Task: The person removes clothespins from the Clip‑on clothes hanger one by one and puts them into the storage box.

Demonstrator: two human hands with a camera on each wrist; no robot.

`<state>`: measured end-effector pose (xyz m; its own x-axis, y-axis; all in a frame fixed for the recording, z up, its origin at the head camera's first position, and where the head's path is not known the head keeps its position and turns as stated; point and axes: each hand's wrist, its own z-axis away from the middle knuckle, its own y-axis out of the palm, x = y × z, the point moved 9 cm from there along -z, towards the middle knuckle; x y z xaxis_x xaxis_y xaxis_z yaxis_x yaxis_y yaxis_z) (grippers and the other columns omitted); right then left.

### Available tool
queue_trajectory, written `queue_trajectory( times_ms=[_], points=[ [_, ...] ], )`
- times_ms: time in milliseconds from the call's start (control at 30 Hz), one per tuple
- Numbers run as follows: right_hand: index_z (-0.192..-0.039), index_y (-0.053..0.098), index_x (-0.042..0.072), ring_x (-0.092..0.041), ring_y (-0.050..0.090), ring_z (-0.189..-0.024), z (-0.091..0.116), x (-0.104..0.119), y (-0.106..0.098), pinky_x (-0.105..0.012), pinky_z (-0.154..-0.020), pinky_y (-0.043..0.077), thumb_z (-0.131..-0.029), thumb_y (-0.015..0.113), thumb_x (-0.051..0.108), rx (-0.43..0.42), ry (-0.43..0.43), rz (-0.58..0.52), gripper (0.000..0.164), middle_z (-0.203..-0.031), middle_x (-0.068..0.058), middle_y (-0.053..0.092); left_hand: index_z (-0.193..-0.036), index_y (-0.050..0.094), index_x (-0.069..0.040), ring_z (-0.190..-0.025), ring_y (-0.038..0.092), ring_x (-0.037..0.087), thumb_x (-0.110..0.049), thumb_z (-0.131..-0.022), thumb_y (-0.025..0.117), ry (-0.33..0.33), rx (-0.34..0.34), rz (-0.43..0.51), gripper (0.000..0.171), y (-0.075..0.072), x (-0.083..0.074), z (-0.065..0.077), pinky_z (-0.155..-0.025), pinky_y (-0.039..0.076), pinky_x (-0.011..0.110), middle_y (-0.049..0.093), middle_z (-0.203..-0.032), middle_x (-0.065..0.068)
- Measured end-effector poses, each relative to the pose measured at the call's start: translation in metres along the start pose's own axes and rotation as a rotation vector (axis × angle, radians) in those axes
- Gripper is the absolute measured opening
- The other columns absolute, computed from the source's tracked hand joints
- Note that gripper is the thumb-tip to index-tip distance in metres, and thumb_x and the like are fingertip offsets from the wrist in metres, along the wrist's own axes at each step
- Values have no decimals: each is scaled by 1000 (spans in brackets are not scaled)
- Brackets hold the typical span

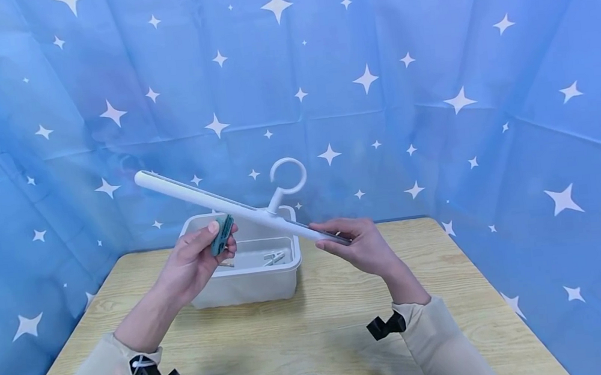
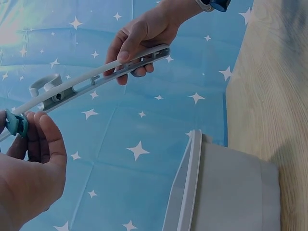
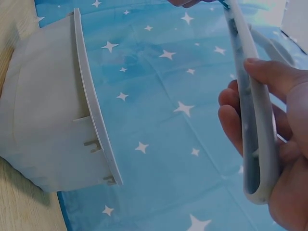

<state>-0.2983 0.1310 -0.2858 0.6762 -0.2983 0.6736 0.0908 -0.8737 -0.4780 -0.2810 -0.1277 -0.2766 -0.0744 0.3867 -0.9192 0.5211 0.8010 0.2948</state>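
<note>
A white plastic clothes hanger [image 1: 209,202], a bar with a round hook on top, is held tilted above the table, its left end higher. My right hand [image 1: 357,245] grips its right end, thumb on one side and fingers on the other in the right wrist view. The bar's underside [image 3: 251,125] is hollow. Between the thumb and fingers of my left hand [image 1: 190,261] is a teal clothes clip [image 1: 222,235], just below the bar. In the left wrist view the clip [image 2: 18,124] appears close to the bar; whether they touch I cannot tell.
Behind the hands a white plastic bin [image 1: 247,286] stands on the wooden table [image 1: 337,341]. Inside it lie a pale clip [image 1: 274,257] and a small brownish piece [image 1: 226,264], partly hidden by my left hand. A blue star-patterned curtain [image 1: 319,41] surrounds the table's back and sides.
</note>
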Motion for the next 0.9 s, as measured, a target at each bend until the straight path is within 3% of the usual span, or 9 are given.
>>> queue_trajectory(
  times_ms=[467, 567, 667, 767, 900],
  points=[
    [-122, 73, 14, -7, 48, -62, 2, 0, 2, -21, -51, 40, -88, 77, 14, 9, 23, -6, 34, -109, -8, 74, -95, 78, -21, -86, 60, 9, -16, -106, 50, 157, -144, -269, 30, -4, -12, 3, -85, 52, 21, 65, -95, -5],
    [-122, 73, 14, -7, 46, -60, 1, 0, 2, -20, -51, 39, -88, 77, 14, 8, 23, -8, 34, -108, -7, 74, -95, 77, -22, -86, 60, 9, -16, -105, 52, 191, -198, -354, 27, -6, -15, 4, -83, 53, 22, 65, -91, -6],
    [-122, 73, 14, -7, 46, -60, 1, 0, 2, -21, -51, 39, -88, 76, 14, 8, 15, -10, 34, -108, -7, 75, -97, 77, -23, -89, 59, 9, -17, -103, 56, 221, -263, -500, 23, -9, -19, 7, -81, 53, 23, 65, -89, -8],
    [-122, 73, 13, -9, 51, -65, 1, 0, 3, -21, -53, 41, -88, 76, 13, 8, 5, -7, 34, -109, -8, 75, -103, 78, -19, -91, 60, 9, -19, -102, 58, 249, -315, -630, 20, -10, -23, 10, -82, 52, 21, 66, -91, -11],
    [-122, 73, 13, -10, 54, -69, 1, 0, 3, -21, -55, 43, -89, 76, 13, 11, 5, -4, 34, -110, -7, 75, -113, 75, -3, -84, 60, 7, -13, -100, 60, 325, -328, -688, 22, -8, -28, 13, -75, 52, 17, 65, -92, -11]
  ],
)
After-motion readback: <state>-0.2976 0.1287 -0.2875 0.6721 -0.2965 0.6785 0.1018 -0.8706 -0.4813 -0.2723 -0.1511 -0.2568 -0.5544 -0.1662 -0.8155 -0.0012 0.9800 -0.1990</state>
